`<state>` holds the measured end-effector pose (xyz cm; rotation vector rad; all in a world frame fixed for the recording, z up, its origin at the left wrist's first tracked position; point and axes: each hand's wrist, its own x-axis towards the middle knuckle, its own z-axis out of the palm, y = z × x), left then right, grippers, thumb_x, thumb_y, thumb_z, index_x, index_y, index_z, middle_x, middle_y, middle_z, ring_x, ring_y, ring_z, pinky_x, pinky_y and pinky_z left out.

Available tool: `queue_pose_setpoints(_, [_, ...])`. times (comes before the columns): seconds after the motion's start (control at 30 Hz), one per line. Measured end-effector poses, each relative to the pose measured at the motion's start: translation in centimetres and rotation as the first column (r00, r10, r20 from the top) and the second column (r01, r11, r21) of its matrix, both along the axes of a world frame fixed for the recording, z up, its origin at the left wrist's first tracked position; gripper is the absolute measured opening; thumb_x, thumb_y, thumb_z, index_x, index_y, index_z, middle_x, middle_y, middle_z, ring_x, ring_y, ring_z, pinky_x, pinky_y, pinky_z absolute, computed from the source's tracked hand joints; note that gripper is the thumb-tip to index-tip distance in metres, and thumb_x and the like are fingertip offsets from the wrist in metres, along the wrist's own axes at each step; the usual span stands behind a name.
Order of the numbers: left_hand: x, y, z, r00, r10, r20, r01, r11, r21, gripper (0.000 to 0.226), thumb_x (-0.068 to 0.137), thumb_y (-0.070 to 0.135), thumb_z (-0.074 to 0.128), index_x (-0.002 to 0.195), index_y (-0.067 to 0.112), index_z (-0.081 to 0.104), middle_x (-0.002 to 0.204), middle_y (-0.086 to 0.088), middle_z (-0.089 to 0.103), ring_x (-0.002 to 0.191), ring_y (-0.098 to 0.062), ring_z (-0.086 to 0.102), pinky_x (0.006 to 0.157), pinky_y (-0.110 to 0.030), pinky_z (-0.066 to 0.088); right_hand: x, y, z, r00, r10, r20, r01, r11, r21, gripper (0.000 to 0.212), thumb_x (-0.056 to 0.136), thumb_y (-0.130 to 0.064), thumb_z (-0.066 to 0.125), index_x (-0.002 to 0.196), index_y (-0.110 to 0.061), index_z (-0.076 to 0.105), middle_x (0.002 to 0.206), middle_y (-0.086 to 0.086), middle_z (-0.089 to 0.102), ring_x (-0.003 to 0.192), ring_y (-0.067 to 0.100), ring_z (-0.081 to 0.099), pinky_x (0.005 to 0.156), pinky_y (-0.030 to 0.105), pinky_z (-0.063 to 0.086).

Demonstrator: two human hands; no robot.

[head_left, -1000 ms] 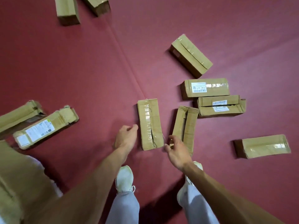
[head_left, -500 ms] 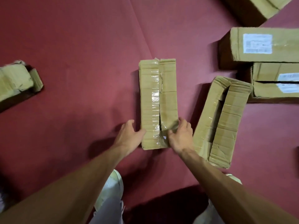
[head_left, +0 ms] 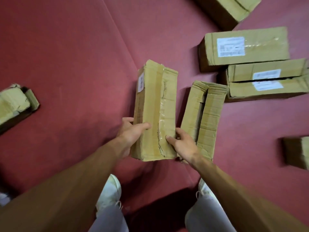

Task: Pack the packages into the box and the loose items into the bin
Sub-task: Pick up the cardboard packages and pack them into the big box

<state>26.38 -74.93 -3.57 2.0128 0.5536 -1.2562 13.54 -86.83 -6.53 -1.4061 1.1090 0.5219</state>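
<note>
A long taped cardboard package (head_left: 156, 104) is tilted up off the red floor, its near end raised. My left hand (head_left: 132, 133) grips its left side, thumb across the top. My right hand (head_left: 183, 144) holds its right near corner with fingers against the side. Just to its right lies a second long package (head_left: 207, 114) with creased flaps, flat on the floor. No box or bin is in view.
Labelled packages lie at the right: one (head_left: 245, 47) behind, a flatter stacked pair (head_left: 267, 81) below it. Another package (head_left: 229, 9) sits at the top edge, one (head_left: 299, 153) at the right edge, one (head_left: 15, 102) at the left. My white shoes (head_left: 110, 193) stand below.
Both hands reached the package's near end, closed on its sides and lifted it, tilting it so a labelled side now shows. The camera came closer to the floor.
</note>
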Motion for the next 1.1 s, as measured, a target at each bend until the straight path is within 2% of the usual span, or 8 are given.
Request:
queue_pose_setpoints(0.07, [-0.3, -0.9, 0.2, 0.998, -0.012, 0.068, 0.009, 0.999, 0.049, 0.069, 0.061, 0.036, 0.077, 0.122, 0.019, 0.05, 0.106, 0.0, 0.066, 0.091, -0.018, 0.065, 0.075, -0.034, 0.053, -1.2, -1.8, 0.2, 0.997, 0.062, -0.037, -0.07, 0.957, -0.281, 0.024, 0.088, -0.027, 0.06, 0.111, -0.022, 0.064, 0.109, 0.003, 0.059, 0.106, 0.017, 0.056, 0.087, 0.021, 0.042])
queue_pose_setpoints(0.2, [-2.2, -3.5, -0.1, 0.977, -0.067, 0.203, 0.042, 0.991, 0.128, 0.07, 0.058, 0.031, 0.074, 0.124, 0.019, 0.054, 0.114, -0.003, 0.063, 0.095, -0.023, 0.064, 0.084, -0.039, 0.056, -4.7, -6.7, -0.5, 0.95, -0.261, -0.169, 0.14, 0.843, -0.519, 0.041, 0.083, -0.025, 0.062, 0.121, -0.012, 0.051, 0.123, 0.016, 0.046, 0.121, 0.032, 0.038, 0.103, 0.038, 0.033])
queue_pose_setpoints(0.4, [-2.8, -4.7, -1.8, 0.955, -0.187, 0.229, 0.16, 0.978, 0.131, 0.045, 0.068, 0.015, 0.08, 0.109, 0.016, 0.061, 0.1, 0.002, 0.068, 0.088, -0.018, 0.065, 0.07, -0.027, 0.049, -7.5, -8.7, -5.7, 0.927, -0.222, -0.301, 0.16, 0.963, -0.216, 0.052, 0.082, -0.033, 0.066, 0.127, -0.011, 0.053, 0.125, 0.01, 0.061, 0.116, 0.029, 0.056, 0.099, 0.038, 0.045])
queue_pose_setpoints(0.53, [-2.7, -4.6, -2.2, 0.941, -0.276, 0.197, 0.259, 0.96, 0.106, 0.055, 0.065, 0.01, 0.079, 0.115, 0.014, 0.057, 0.101, -0.001, 0.068, 0.09, -0.018, 0.065, 0.08, -0.034, 0.053, -7.7, -7.7, -6.5, 0.955, -0.124, -0.269, 0.044, 0.958, -0.285, 0.035, 0.08, -0.014, 0.067, 0.114, -0.009, 0.064, 0.106, 0.01, 0.071, 0.101, 0.027, 0.064, 0.083, 0.028, 0.047])
queue_pose_setpoints(0.7, [-2.9, -3.9, -0.7, 0.944, -0.23, 0.234, 0.209, 0.971, 0.113, 0.067, 0.063, 0.009, 0.081, 0.121, 0.013, 0.048, 0.105, -0.002, 0.063, 0.097, -0.02, 0.062, 0.088, -0.037, 0.051, -8.2, -8.3, -4.1, 0.942, -0.313, -0.12, 0.258, 0.905, -0.338, 0.019, 0.075, -0.012, 0.067, 0.081, -0.017, 0.05, 0.078, 0.003, 0.061, 0.077, 0.024, 0.06, 0.068, 0.033, 0.05])
queue_pose_setpoints(0.8, [-2.9, -2.9, 1.8, 0.953, -0.181, 0.244, 0.163, 0.982, 0.093, 0.065, 0.063, 0.01, 0.083, 0.118, 0.012, 0.049, 0.104, -0.003, 0.064, 0.094, -0.02, 0.063, 0.083, -0.034, 0.051, -7.9, -9.0, -0.6, 0.924, -0.375, -0.074, 0.351, 0.909, -0.225, 0.025, 0.075, -0.013, 0.067, 0.083, -0.017, 0.044, 0.084, 0.0, 0.056, 0.077, 0.018, 0.057, 0.078, 0.042, 0.051])
queue_pose_setpoints(0.93, [-1.6, -1.5, 7.0, 0.947, -0.118, 0.299, 0.1, 0.992, 0.075, 0.071, 0.06, 0.019, 0.088, 0.12, 0.016, 0.05, 0.105, 0.0, 0.064, 0.096, -0.02, 0.063, 0.085, -0.035, 0.051, -5.4, -9.3, 5.3, 0.954, -0.299, 0.017, 0.293, 0.921, -0.256, 0.04, 0.076, -0.013, 0.072, 0.102, -0.014, 0.042, 0.092, -0.004, 0.053, 0.084, 0.015, 0.055, 0.084, 0.034, 0.048])
queue_pose_setpoints(1.1, [1.3, 1.8, 16.2, 0.92, 0.01, 0.391, -0.008, 1.0, -0.007, 0.087, 0.056, 0.031, 0.09, 0.128, 0.013, 0.044, 0.111, 0.002, 0.056, 0.101, -0.017, 0.056, 0.09, -0.032, 0.046, 1.2, -6.5, 14.5, 0.989, -0.073, 0.128, 0.113, 0.935, -0.337, 0.07, 0.071, -0.06, 0.068, 0.124, -0.021, 0.045, 0.124, 0.002, 0.057, 0.114, 0.015, 0.056, 0.102, 0.037, 0.046])
